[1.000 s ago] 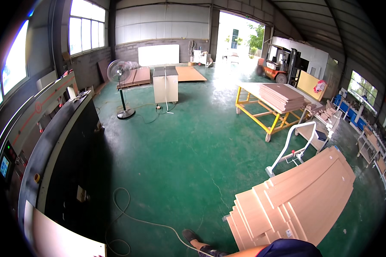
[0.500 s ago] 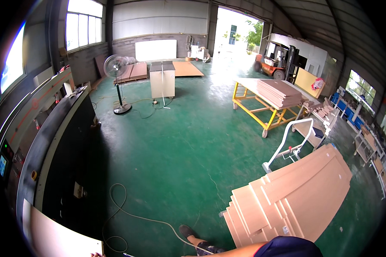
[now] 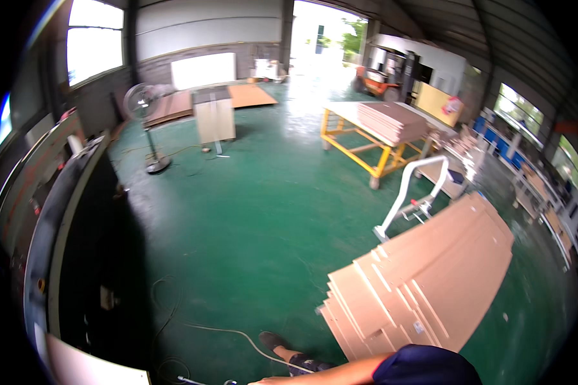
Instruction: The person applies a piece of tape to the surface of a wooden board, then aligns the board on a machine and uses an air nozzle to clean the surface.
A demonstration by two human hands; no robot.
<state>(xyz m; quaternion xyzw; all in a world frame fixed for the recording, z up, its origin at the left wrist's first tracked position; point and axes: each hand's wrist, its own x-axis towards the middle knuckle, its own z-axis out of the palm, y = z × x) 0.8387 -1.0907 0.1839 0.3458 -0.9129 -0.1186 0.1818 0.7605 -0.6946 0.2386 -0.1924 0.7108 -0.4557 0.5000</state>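
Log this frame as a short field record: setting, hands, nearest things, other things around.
setting: workshop hall with green floor
hands: neither hand clearly shown; a bare forearm in a dark blue sleeve crosses the lower edge
nearest: fanned stack of long tan boards; pale cable
around: yellow-framed table bearing boards; standing fan; dark machine, left

Hand cropped at bottom edge

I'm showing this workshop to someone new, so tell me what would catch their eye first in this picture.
The fanned stack of long tan boards on the green floor at lower right stands out first, with a white handcart frame just behind it. Farther back, right of centre, a yellow-framed table carries another pile of boards, and a pedestal fan stands at the left. Along the bottom edge, a bare forearm reaches leftward.
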